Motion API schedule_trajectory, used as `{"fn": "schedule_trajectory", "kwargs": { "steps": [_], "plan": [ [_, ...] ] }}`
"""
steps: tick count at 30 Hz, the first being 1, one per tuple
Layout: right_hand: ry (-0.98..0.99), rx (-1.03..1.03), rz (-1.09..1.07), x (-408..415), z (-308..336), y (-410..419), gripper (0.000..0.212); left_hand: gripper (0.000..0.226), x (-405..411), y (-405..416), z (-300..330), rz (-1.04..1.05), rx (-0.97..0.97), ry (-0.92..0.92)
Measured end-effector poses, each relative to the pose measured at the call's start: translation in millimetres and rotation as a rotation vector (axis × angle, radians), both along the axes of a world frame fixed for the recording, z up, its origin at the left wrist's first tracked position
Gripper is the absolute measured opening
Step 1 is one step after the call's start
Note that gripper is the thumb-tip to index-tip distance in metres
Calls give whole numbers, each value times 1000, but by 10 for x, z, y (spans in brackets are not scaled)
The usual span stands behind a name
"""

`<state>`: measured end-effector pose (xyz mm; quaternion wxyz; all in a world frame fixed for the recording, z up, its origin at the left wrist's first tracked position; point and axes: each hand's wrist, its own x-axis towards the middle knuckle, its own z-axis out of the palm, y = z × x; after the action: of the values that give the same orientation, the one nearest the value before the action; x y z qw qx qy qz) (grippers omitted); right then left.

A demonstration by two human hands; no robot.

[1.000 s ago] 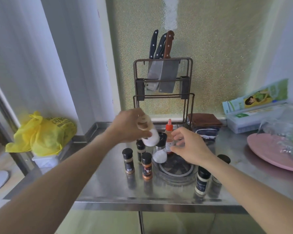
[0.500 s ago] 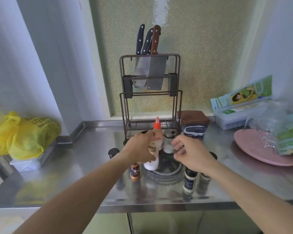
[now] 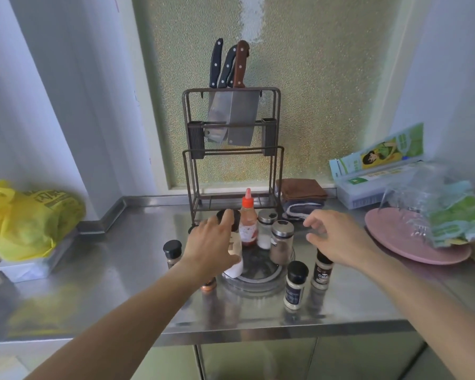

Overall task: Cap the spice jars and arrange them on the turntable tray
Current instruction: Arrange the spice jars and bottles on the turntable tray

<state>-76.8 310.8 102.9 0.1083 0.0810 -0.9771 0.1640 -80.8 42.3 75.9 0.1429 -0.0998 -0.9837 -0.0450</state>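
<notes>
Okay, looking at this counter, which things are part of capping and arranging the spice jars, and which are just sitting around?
Part of the job:
turntable tray
red sauce bottle
two steel-topped shakers
black-capped spice jars
white jar under the left hand

Just lying about:
knife rack
yellow bag
pink plate
folded cloths

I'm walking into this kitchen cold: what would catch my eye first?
Two bare hands, left hand and right hand, hover over the turntable tray at the counter's centre. Behind it, cleavers hang in a knife rack; a yellow bag glows far left.
</notes>
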Motion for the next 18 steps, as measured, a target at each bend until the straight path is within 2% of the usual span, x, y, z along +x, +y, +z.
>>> {"fn": "schedule_trajectory", "kwargs": {
  "steps": [3,5,6,8,10,13,18],
  "plan": [
    [-90,96,-24,76,-18,123,32,48,247,238,101,-185,91,186],
    [-168,152,-31,105,-66,174,39,39,385,492,80,-363,185,103],
    [-199,171,-32,119,-96,186,42,42,419,626,24,-409,185,28],
    [-227,182,-41,154,-167,188,46,56,448,873,-130,-423,123,-121],
    [-212,171,-48,181,-228,182,44,59,436,1038,-282,-410,72,-201],
    [-187,170,-43,210,-263,167,41,51,394,1117,-371,-386,45,-199],
    [-170,126,14,278,-104,90,38,38,317,901,-76,-373,164,-149]
  ]
}}
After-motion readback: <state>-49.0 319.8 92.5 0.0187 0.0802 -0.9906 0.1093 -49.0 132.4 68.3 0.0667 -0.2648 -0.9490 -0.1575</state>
